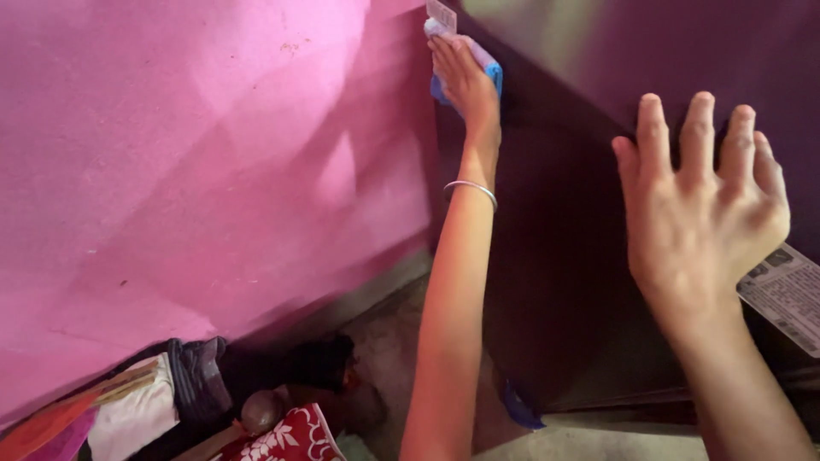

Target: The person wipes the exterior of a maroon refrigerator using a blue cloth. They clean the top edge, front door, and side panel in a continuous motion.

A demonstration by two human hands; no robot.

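Left hand (461, 72) is stretched far up and away, arm nearly straight, palm pressed flat on a blue cloth (489, 68) against the side panel of a tall dark purple cabinet (564, 282). Fingers lie together over the cloth, pinning it to the panel rather than gripping it; a bit of blue sticks out on the right of the hand and at the fingertips. A thin silver bangle (470, 188) sits on the wrist. A small white label (442, 14) is stuck to the cabinet just beyond the fingertips.

Right hand (700, 201) is near, on the right, fingers spread apart and open, holding nothing. Palm faces the cabinet's front w/ fingertips on or just off the surface (can't tell which from this angle). Just right of the wrist there's a printed paper sticker (786, 294) on the cabinet.

Surface & room: the cabinet is glossy, dark, w/ a soft glare near the top. To the left a bright pink wall (196, 171), matte, a few specks and scuffs. Down low, grey concrete floor (389, 341). In the near-left corner a heap of stuff: a dark striped cloth (198, 376), a red bag w/ white flower print (290, 435), some white and orange fabric beside it.
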